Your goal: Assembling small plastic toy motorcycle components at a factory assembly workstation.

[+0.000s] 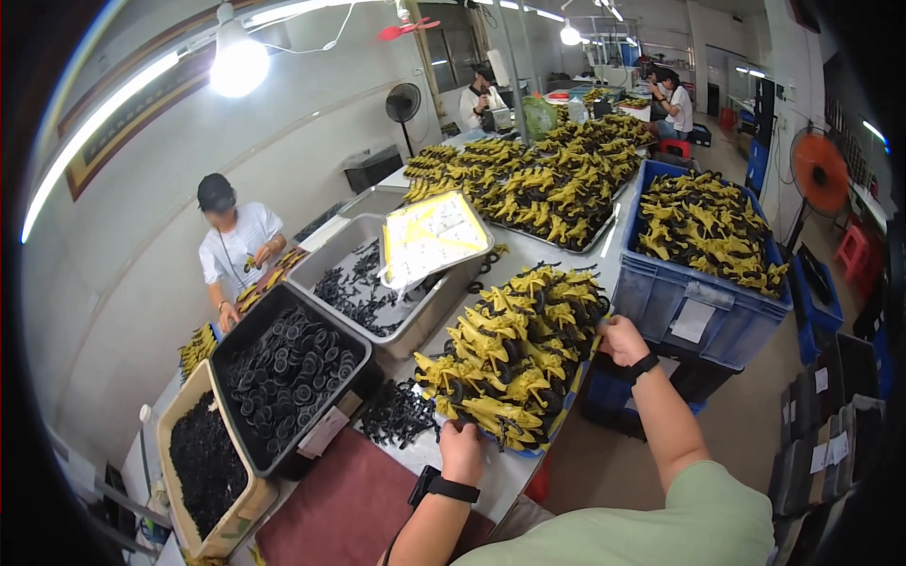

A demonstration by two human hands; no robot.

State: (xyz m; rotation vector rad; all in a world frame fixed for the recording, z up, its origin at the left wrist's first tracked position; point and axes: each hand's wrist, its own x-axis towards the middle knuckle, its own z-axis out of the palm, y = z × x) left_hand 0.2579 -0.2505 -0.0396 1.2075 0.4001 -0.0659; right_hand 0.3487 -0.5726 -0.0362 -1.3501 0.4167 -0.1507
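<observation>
A tray [570,400] heaped with yellow and black toy motorcycles [510,344] lies at the table's right edge. My left hand [461,453] grips its near left corner, fingers closed and partly hidden by the toys. At the right side, my right hand [622,341] is closed on the tray's edge, its fingertips out of sight. Loose small black parts [398,415] lie on the table just left of the tray. A dark red cloth [335,500] is spread beside my left forearm.
Left stand a black bin of wheels [293,363], a cream bin [255,495] and a grey bin [326,283] with a white tray [434,236] across it. A blue crate [703,316] of toys stands right. More toys [557,179] cover the far table. A co-worker [236,245] works opposite.
</observation>
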